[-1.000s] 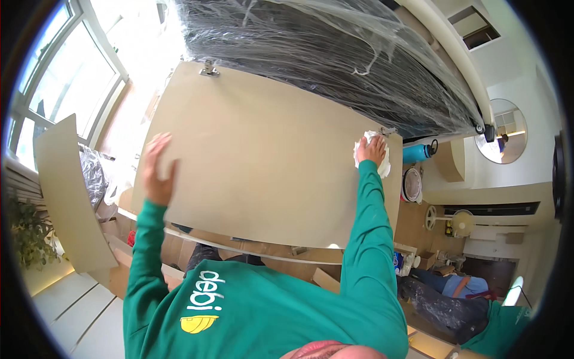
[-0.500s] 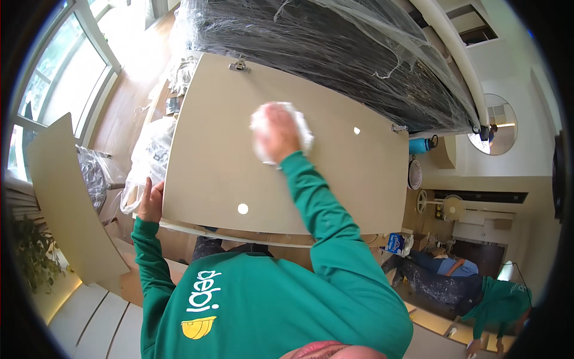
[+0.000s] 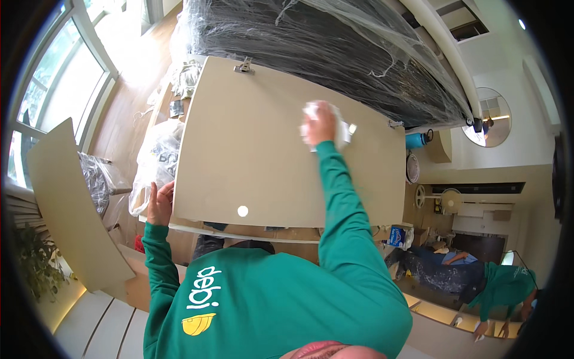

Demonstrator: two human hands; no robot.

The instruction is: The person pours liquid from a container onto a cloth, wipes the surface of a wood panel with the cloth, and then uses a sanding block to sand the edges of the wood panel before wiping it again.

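Note:
A wide beige cabinet door (image 3: 269, 155) lies flat in front of me. Metal hinges, one at the far left (image 3: 244, 66) and one at the far right (image 3: 395, 124), are fixed along its far edge. My right hand (image 3: 323, 124) presses a white cloth (image 3: 341, 133) onto the right part of the panel, fingers over it. At the panel's near left edge is my left hand (image 3: 160, 204), thumb raised and fingers apart, touching the rim. A white round spot (image 3: 243, 211) shows near the front edge; a second pale spot (image 3: 352, 128) is beside the cloth.
Plastic-wrapped dark furniture (image 3: 311, 54) stands behind the panel. A clear plastic bag (image 3: 156, 158) lies at its left; another beige panel (image 3: 72, 209) leans farther left. A blue bottle (image 3: 418, 140) is at the right. A co-worker in green (image 3: 505, 287) bends at lower right.
My right hand has slid the cloth to the right across the panel, up to the far pale spot. My left hand stays at the left edge.

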